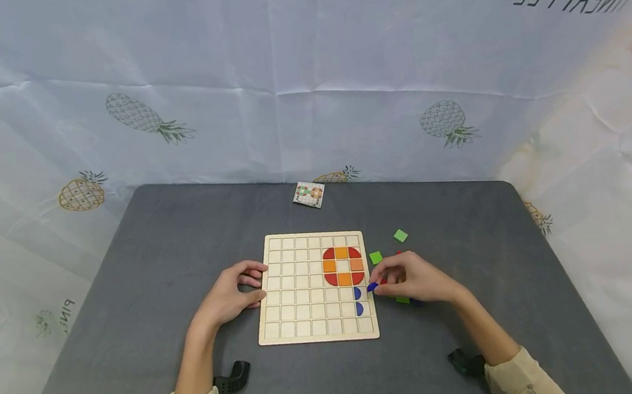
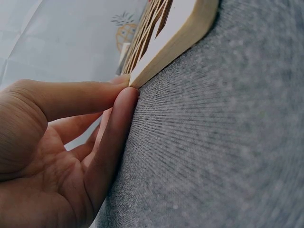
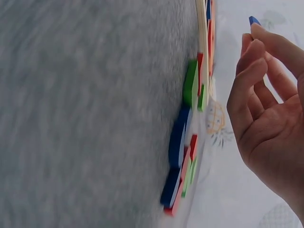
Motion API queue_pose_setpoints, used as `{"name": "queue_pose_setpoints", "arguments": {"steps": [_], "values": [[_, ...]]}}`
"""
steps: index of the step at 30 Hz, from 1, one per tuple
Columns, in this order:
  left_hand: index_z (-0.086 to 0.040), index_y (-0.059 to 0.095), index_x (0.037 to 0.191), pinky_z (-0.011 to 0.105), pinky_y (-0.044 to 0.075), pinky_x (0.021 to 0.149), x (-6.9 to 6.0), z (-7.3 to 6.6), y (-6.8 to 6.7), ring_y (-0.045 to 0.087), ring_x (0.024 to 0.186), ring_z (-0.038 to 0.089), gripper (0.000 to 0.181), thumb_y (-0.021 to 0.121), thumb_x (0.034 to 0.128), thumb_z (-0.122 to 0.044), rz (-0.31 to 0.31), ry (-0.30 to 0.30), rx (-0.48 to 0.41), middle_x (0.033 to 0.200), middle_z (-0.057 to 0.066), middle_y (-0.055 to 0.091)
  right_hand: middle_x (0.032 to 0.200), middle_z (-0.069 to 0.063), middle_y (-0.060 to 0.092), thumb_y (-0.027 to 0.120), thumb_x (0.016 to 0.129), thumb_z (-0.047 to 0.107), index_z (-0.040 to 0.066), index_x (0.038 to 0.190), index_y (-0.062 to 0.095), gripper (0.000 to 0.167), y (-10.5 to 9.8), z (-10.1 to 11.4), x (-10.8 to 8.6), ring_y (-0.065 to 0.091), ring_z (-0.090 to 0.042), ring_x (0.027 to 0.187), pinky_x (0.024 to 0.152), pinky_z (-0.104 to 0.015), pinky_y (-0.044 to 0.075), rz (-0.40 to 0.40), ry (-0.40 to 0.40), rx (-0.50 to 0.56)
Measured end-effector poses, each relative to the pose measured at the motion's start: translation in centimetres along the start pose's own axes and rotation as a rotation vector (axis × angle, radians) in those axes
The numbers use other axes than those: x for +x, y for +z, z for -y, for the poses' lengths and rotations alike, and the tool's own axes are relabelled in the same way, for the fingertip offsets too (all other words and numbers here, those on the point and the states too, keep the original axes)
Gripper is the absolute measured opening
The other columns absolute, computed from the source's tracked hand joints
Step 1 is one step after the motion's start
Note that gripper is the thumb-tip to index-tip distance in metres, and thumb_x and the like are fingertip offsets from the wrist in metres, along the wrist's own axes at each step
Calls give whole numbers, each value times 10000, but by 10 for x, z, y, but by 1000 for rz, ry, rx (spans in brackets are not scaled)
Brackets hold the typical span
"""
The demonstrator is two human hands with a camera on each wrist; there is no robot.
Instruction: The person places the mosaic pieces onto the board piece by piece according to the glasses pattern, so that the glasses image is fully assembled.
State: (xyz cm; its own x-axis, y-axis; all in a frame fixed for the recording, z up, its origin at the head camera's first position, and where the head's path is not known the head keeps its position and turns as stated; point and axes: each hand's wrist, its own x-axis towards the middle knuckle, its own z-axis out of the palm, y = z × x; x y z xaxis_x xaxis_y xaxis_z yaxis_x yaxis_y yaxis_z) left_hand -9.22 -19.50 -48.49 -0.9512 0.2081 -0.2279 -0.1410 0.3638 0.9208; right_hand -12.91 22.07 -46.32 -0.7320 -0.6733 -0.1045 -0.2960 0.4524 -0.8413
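A square wooden grid board (image 1: 297,295) lies on the grey table. On it sit several red and orange pieces in a ring (image 1: 342,253) and two blue half-round pieces (image 1: 359,308) in the right column. My left hand (image 1: 228,296) holds the board's left edge; the left wrist view shows thumb and finger (image 2: 124,102) meeting at the board's edge. Just beyond the right edge, my right hand (image 1: 411,277) pinches a blue piece (image 1: 372,287) between thumb and fingertips. In the right wrist view this blue piece (image 3: 254,21) is raised above the table, mostly hidden by the fingers.
Loose green pieces (image 1: 400,235), with red and blue ones, lie right of the board, partly under my right hand. A small pattern card (image 1: 309,194) lies at the table's far edge. Behind hangs a pineapple-print cloth (image 1: 286,129).
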Motion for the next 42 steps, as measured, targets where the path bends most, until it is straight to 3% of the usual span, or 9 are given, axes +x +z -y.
{"name": "queue_pose_setpoints", "arguments": {"steps": [8, 16, 23, 35, 42], "values": [[12, 639, 1401, 336, 670, 736, 1, 0, 0, 631, 1098, 300, 505, 796, 922, 58, -3, -4, 5, 1291, 231, 603, 908, -182, 790, 786, 1011, 151, 55, 1109, 782, 137, 11, 10, 10, 706, -322, 697, 581, -316, 624, 56, -16, 105], [22, 634, 1400, 329, 670, 731, 1, 1, 0, 629, 1092, 299, 501, 788, 925, 63, -1, 6, 6, 1282, 237, 598, 797, -190, 762, 836, 958, 105, 77, 1039, 793, 96, 18, 14, 18, 583, -26, 611, 559, -183, 519, 89, -47, 112], [24, 636, 1397, 326, 670, 733, 1, 1, 0, 633, 1092, 298, 496, 788, 926, 62, -1, 5, 11, 1280, 236, 601, 824, -123, 795, 844, 960, 160, 145, 1047, 794, 101, 26, 21, 21, 667, -131, 638, 593, -197, 538, 122, -36, 44], [18, 640, 1399, 324, 669, 730, 1, 1, 1, 637, 1094, 303, 500, 791, 924, 63, -7, 1, 13, 1278, 234, 604, 898, 105, 741, 859, 936, 124, 193, 1039, 787, 143, 44, 29, 24, 612, 26, 695, 656, -182, 566, 249, -35, -127], [22, 639, 1393, 323, 670, 731, 1, 1, 1, 635, 1093, 303, 493, 789, 925, 65, -5, 3, 16, 1273, 234, 603, 917, 81, 752, 868, 915, 99, 200, 1041, 783, 182, 50, 36, 25, 607, 31, 703, 668, -182, 572, 260, -17, -172]]}}
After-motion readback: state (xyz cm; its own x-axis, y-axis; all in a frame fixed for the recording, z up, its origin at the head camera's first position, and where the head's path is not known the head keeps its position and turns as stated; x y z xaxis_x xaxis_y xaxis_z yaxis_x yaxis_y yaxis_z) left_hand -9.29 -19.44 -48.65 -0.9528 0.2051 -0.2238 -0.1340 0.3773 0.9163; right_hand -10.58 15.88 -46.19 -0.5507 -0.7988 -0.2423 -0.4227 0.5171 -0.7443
